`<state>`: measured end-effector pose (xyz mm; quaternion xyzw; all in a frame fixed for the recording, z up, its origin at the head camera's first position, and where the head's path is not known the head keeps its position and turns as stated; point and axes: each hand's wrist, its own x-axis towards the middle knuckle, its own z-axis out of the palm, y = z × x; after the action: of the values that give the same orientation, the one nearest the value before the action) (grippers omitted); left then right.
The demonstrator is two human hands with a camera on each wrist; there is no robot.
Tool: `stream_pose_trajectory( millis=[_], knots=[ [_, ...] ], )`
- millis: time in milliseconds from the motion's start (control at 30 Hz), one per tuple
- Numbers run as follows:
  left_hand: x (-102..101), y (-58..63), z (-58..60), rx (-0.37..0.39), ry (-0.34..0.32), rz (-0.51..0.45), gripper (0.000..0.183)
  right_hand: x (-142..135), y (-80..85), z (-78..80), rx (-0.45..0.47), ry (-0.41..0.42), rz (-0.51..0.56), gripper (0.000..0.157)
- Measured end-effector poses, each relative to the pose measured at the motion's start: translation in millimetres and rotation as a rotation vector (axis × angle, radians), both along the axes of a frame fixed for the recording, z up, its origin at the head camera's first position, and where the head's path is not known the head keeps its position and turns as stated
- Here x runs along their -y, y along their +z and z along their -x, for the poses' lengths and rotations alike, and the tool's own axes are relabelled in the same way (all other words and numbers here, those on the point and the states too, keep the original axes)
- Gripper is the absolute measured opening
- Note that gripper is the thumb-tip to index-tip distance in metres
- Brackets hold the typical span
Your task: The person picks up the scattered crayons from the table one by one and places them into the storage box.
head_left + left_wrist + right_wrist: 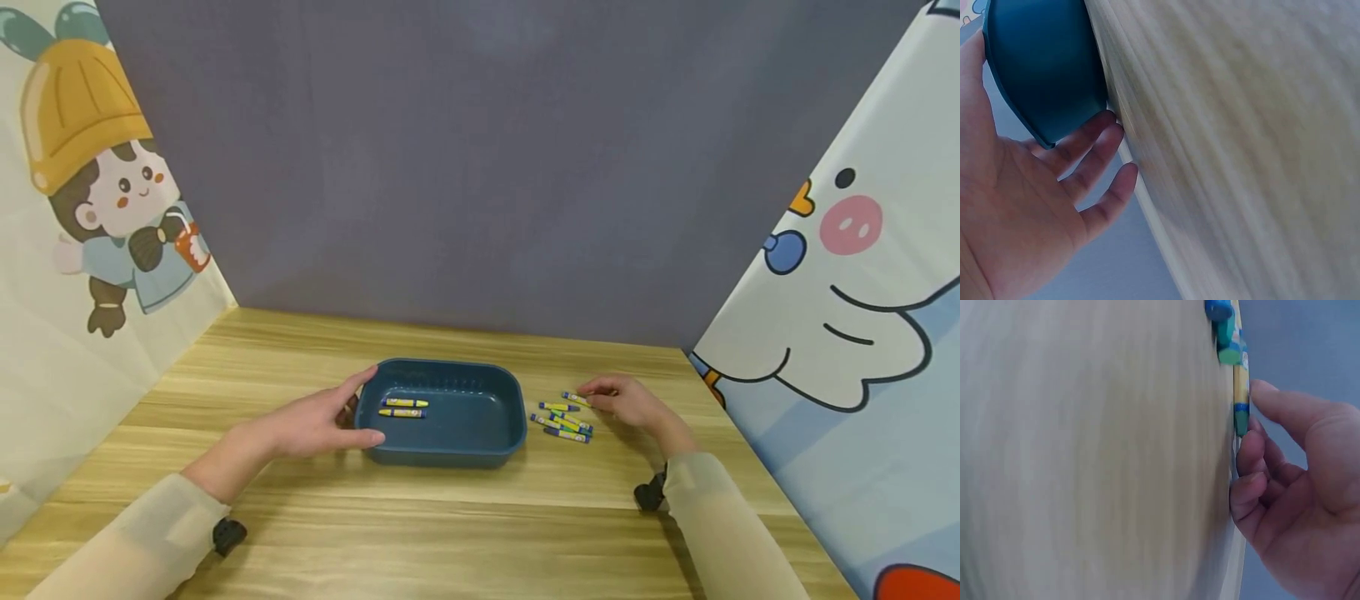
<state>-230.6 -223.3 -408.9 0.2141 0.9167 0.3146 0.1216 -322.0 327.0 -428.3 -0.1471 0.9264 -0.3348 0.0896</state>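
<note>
Left hand [318, 423]: fingers spread wide, holding the blue tray [468, 429] at its left end, thumb over the near rim.
Right hand [628, 402]: fingers held narrow about the right end of the far crayon [573, 398]; cannot tell whether they pinch it.
Tray: upright on the wooden bench [450, 533], between the hands.
Crayons in tray [402, 413]: two, side by side, towards the left.
Loose crayons [566, 435]: a small cluster on the bench, just right of the tray.
</note>
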Motion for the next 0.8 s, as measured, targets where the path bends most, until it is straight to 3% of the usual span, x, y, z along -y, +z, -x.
stream_pose_trajectory(
  millis=[133, 333, 433, 633, 800],
  knots=[
    [-1, 0.9, -0.2, -0.009, 0.001, 0.01, 0.115, -6, -2.3, 0.2, 0.034, -0.008, 0.006, 0.031],
    [-1, -0.1, 0.3, -0.015, -0.004, 0.015, 0.114, -8, -5.0, 0.3, -0.011, -0.02, -0.028, 0.03],
    [-1, 0.4, -0.4, -0.014, -0.002, 0.017, 0.114, -5, -2.4, -0.3, 0.005, -0.053, 0.006, 0.032],
    [-1, 0.6, -0.1, -0.022, 0.0, 0.014, 0.114, 6, 12.0, 0.8, -0.037, -0.041, 0.046, 0.033],
    [1, -1.6, 1.4, -0.022, -0.003, 0.01, 0.114, 32, 31.3, -3.8, -0.07, -0.013, 0.046, 0.032]
  ],
)
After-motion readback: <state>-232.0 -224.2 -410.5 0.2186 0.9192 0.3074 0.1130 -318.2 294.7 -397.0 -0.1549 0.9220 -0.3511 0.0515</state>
